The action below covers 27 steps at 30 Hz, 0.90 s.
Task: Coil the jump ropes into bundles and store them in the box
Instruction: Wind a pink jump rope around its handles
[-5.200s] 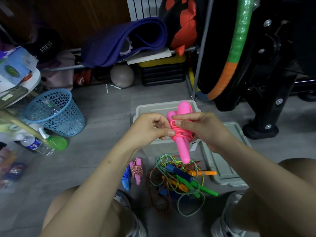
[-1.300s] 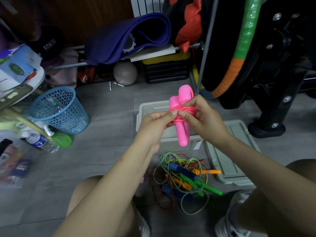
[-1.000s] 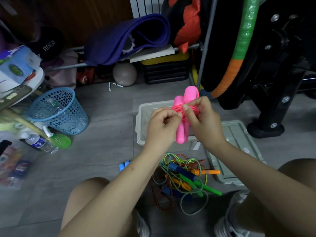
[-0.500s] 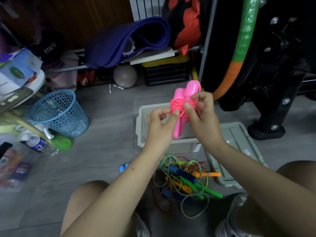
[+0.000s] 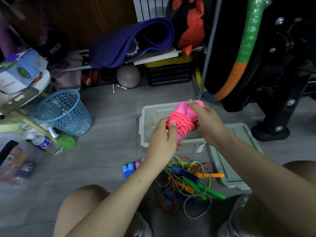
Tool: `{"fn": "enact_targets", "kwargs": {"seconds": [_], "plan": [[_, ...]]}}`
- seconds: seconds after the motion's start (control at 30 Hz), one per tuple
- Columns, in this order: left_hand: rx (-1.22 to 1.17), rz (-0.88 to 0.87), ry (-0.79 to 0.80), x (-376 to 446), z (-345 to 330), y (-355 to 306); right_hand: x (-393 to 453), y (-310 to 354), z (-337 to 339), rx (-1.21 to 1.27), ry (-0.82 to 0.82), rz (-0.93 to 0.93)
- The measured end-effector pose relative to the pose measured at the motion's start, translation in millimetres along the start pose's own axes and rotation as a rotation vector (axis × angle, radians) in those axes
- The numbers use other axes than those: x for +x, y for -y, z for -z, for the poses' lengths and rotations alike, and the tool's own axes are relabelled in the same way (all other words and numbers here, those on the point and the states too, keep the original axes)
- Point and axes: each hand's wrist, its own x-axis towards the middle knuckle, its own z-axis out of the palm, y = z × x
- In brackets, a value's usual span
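pink jump rope [image 5: 181, 123] is sitting between both our hands, cord wound tight round the two handles, held right above the open grey box [image 5: 145, 117]. since half a second ago we're lowering it: the bundle was up near the far rim with the handles upright, now it's tilted over and hanging over the box mouth. wrap looks done, loose end seems tucked, though we're not seeing the end itself.

left hand [image 5: 162, 139] is pinching the near side of the coil, thumb on the cord. right hand [image 5: 207, 124] is curling round the far side and the handle tops. both are gripping, neither slack.

we're reading this as the switch from coiling to storing. next we'll probably be dropping it in; the risk is the wrap springing loose on release.

box interior is mostly hidden by the hands, so we're not telling what's in it. lid [image 5: 237, 161] is lying just right of the box. two small bundles, blue [image 5: 128, 170] and pink-handled [image 5: 138, 164], are waiting on the floor by our left arm. tangled pile of ropes [image 5: 189, 180] is still lying loose between our knees, so plenty left.
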Motion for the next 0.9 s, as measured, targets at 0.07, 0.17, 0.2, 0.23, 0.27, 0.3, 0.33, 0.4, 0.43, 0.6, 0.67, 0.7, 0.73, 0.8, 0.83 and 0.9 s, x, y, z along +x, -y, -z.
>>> {"fn": "enact_targets", "kwargs": {"seconds": [0.07, 0.17, 0.2, 0.23, 0.27, 0.3, 0.33, 0.4, 0.43, 0.6, 0.67, 0.7, 0.73, 0.8, 0.83, 0.9], "plan": [[-0.026, -0.033, -0.020, 0, 5, 0, 2, 0, -3, 0.060, -0.013, -0.034], [-0.070, -0.038, -0.024, 0, 12, 10, -1, -4, -10, 0.105, 0.057, -0.047], [-0.086, -0.025, -0.028, 0, 16, 15, -3, -7, -13, 0.120, 0.089, -0.060], [-0.099, -0.010, -0.033, -1, 20, 19, -6, -9, -17, 0.145, 0.113, -0.083], [-0.112, 0.006, -0.032, -4, 25, 23, -8, -11, -23, 0.170, 0.126, -0.099], [-0.116, 0.015, -0.030, -7, 28, 28, -9, -13, -29, 0.170, 0.128, -0.094], [-0.100, 0.012, -0.025, -9, 31, 31, -9, -15, -35, 0.136, 0.115, -0.069], [-0.047, 0.006, -0.016, -11, 37, 41, -8, -19, -48, 0.093, 0.122, -0.031], [-0.040, 0.032, -0.003, -10, 41, 47, -7, -21, -54, 0.091, 0.139, -0.038], [-0.298, 0.378, 0.159, -3, 70, 70, 5, -51, -73, -0.098, 0.200, -0.096], [-0.402, 0.490, 0.262, -3, 83, 87, 9, -65, -80, -0.143, 0.255, -0.129], [-0.438, 0.523, 0.304, -4, 90, 97, 10, -72, -85, -0.151, 0.297, -0.153], [-0.460, 0.538, 0.324, -4, 98, 106, 11, -77, -88, -0.148, 0.355, -0.188], [-0.444, 0.543, 0.320, -9, 110, 123, 13, -91, -93, -0.123, 0.474, -0.288], [-0.419, 0.550, 0.281, -12, 114, 133, 15, -99, -95, -0.102, 0.516, -0.347], [-0.401, 0.593, 0.185, -18, 116, 151, 16, -115, -105, -0.043, 0.560, -0.451]]}}
